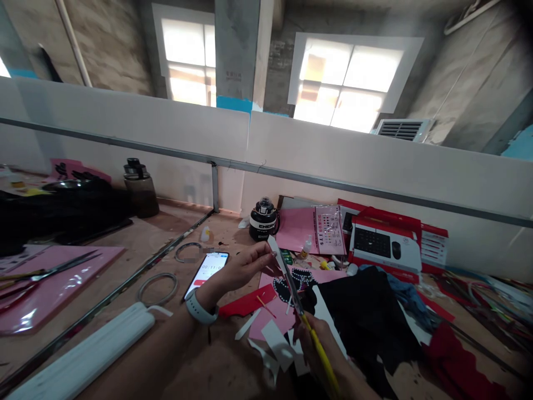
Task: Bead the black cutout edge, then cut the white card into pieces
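My left hand [252, 265], with a watch [200, 307] on its wrist, pinches a narrow white strip [276, 253] near the middle of the view. Wrapped around the yellow handles of a pair of scissors [318, 355] is my right hand [308, 336]. The scissor blades point up and away, their tips at the strip's lower end; I cannot tell whether they touch it. Below my hands lie white cut pieces [278, 341], a red piece [250, 300] and pink sheet. Black shapes edged with white beads [302, 276] rest on the pink sheet behind the blades.
A lit phone [210, 266] and metal rings [157, 289] lie to the left, beside a long white bundle [91, 353]. Behind stand a black bottle [264, 219] and red keyboard boxes [383, 244]. Black cloth [370, 316] covers the right side. More scissors [54, 272] lie far left.
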{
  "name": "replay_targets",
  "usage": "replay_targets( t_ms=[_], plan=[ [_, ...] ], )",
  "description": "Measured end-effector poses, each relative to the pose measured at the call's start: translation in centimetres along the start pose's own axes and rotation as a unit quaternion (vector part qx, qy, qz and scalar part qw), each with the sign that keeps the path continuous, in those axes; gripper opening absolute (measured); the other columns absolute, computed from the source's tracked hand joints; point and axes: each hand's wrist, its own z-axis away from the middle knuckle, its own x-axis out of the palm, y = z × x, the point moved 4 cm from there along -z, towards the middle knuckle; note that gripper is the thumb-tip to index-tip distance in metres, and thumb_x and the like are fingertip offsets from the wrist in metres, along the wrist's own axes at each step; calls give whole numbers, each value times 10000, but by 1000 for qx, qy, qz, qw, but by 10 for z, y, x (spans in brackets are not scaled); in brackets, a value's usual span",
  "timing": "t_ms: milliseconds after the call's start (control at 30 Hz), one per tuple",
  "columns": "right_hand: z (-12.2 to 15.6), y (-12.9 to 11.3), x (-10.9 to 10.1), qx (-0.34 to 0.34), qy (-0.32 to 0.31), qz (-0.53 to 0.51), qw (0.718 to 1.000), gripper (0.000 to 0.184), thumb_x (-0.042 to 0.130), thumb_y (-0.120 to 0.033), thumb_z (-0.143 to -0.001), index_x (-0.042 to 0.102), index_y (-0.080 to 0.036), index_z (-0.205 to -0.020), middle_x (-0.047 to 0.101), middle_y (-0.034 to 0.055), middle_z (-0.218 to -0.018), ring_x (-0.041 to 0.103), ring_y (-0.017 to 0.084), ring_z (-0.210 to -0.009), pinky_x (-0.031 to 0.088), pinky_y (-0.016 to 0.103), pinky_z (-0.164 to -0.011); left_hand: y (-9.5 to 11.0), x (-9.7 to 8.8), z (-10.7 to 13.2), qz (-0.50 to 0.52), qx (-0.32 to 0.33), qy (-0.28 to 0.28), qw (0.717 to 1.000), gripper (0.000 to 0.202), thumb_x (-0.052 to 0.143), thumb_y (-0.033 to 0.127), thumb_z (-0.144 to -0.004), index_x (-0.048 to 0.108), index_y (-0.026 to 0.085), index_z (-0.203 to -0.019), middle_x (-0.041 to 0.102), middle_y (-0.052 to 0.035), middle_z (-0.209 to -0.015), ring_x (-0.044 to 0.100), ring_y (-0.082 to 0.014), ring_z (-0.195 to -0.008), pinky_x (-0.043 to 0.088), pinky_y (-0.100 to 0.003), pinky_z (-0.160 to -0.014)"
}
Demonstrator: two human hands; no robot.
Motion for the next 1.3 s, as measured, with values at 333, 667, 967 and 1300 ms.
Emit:
replay_targets(
  t_ms=[333, 667, 967, 1300],
  plan=[
    [0, -10, -5, -18, -34, 35, 999, 542, 295, -669, -892, 549, -204, -776, 575, 48, -692, 531, 194, -607, 443, 299, -593, 1, 7, 0, -39, -6, -23, 999, 279, 516, 416, -936, 565, 144, -978, 636, -73, -946, 665, -183, -874, 551, -348, -795],
    [1, -15, -6, -13, -38, 46, 998, 639, 187, -677, -920, 572, -184, -790, 588, 64, -713, 556, 198, -642, 458, 285, -606, -6, 8, -1, -30, -6, -12, 999, 282, 504, 424, -941, 556, 149, -978, 620, -67, -964, 652, -175, -882, 556, -355, -795],
    [2, -12, -5, 11, -17, 57, 998, 645, 213, -695, -908, 584, -192, -749, 595, 59, -652, 565, 195, -584, 437, 278, -565, -11, 8, -2, -27, -2, -1, 1000, 287, 509, 430, -938, 549, 147, -952, 621, -59, -935, 653, -177, -867, 552, -356, -783],
    [4, -8, 0, 39, 30, 45, 998, 624, 208, -705, -910, 499, -198, -694, 542, 28, -606, 497, 152, -551, 376, 248, -519, -12, 8, -1, -29, -2, -6, 1000, 274, 490, 417, -951, 557, 151, -954, 641, -69, -951, 660, -187, -893, 547, -374, -826]
  ],
)
